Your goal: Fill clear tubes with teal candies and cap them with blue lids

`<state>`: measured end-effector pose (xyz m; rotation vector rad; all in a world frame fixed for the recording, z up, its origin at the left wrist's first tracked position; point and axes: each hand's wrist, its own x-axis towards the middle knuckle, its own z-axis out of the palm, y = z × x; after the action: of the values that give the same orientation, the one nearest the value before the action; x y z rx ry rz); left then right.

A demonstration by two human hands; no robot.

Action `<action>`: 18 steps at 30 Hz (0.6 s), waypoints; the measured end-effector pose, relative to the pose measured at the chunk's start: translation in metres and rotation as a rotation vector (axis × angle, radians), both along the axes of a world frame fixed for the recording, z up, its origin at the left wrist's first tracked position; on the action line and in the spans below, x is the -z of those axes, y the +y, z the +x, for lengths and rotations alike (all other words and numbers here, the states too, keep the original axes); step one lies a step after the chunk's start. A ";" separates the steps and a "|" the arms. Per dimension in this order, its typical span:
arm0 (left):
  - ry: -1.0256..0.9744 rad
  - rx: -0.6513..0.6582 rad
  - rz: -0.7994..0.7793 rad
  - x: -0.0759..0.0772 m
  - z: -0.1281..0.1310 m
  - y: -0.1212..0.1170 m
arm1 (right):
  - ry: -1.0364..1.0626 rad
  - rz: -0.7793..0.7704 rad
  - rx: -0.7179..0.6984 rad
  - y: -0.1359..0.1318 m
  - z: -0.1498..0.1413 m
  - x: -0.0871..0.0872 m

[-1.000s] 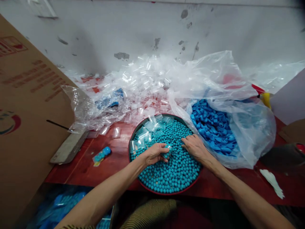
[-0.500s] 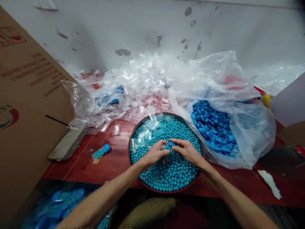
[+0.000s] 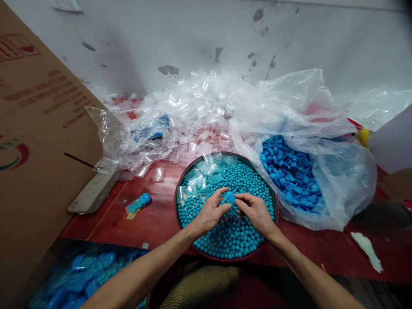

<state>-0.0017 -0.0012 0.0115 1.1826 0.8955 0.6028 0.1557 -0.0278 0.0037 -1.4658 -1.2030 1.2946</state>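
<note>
A blue cap (image 3: 230, 197) is gripped by the fingers of the left hand (image 3: 213, 209) and right hand (image 3: 254, 211) above a tray of turquoise beads (image 3: 230, 244).

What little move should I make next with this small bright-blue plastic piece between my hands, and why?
I'd probably steady it with your left hand and gently check its seating with your right: the small bright-blue plastic piece sits between your fingers, right fingertips at its edge, and I can't tell whether it's fully seated.
</note>
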 end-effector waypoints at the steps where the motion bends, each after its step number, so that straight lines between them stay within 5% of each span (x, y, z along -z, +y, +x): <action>1: 0.001 -0.008 0.006 -0.001 -0.001 -0.001 | -0.028 0.012 -0.027 0.000 0.001 0.000; 5: 0.024 -0.028 0.013 0.000 0.000 -0.004 | -0.117 0.074 -0.175 -0.002 0.001 -0.001; 12: 0.070 -0.110 0.065 0.007 0.004 -0.006 | -0.355 0.432 -0.143 -0.010 -0.006 0.003; 18: -0.021 0.058 -0.028 0.010 -0.011 -0.005 | -0.070 0.097 -0.389 0.000 0.013 -0.013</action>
<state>-0.0130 -0.0061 0.0018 1.1712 0.8467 0.5528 0.1690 -0.0278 0.0166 -1.2546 -1.6332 1.4224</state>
